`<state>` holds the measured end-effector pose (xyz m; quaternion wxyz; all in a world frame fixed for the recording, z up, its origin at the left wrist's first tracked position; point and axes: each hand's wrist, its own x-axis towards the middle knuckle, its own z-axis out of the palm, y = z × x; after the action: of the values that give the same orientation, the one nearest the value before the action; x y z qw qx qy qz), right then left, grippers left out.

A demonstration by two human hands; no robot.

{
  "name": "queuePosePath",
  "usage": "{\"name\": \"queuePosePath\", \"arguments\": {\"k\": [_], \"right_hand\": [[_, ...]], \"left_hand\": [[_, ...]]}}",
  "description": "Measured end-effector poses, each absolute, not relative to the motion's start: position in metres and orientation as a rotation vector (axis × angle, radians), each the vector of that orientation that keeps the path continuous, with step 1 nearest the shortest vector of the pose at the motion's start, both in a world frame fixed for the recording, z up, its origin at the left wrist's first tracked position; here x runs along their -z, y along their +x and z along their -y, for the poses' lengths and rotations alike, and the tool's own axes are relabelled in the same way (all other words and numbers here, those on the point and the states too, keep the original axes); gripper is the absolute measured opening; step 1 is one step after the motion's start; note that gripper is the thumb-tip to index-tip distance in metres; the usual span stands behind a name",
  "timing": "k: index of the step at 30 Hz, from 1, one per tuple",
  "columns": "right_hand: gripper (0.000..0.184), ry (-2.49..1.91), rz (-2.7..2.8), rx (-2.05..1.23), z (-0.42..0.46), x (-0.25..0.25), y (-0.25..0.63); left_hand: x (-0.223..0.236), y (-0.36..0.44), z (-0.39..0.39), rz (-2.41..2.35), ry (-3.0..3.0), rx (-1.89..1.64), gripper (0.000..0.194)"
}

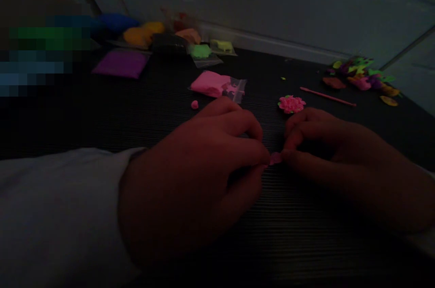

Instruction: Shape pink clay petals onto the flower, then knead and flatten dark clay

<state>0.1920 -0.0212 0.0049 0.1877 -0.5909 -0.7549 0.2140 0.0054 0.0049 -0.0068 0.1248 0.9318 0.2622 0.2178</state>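
Observation:
Between my two hands stretches a small thin piece of pink modelling clay (276, 158), just above or on the dark table. My left hand (200, 170) pinches its left end between thumb and forefinger. At the other end, the thumb and fingertips of my right hand (340, 161) are closed on it. A pink clay flower (291, 104) with bits of green at its edge lies just beyond my right fingers. Past my left knuckles are an opened bag of pink clay (215, 85) and a little pink clay ball (194, 104).
A pink stick tool (328, 96) lies at the right, near a heap of colourful clay pieces (370, 75). Bags of purple clay (121, 63), green clay (201, 51) and other colours line the back left. A pale wall (288, 7) bounds the dark table (102, 120).

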Motion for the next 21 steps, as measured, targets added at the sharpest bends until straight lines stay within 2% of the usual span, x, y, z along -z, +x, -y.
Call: {"name": "queuePosePath", "arguments": {"k": [21], "right_hand": [[0.013, -1.720, 2.168, -0.547, 0.0216, -0.0037, 0.1903]], "left_hand": [[0.0091, 0.0051, -0.0046, -0.768, 2.741, -0.576, 0.022]]}}
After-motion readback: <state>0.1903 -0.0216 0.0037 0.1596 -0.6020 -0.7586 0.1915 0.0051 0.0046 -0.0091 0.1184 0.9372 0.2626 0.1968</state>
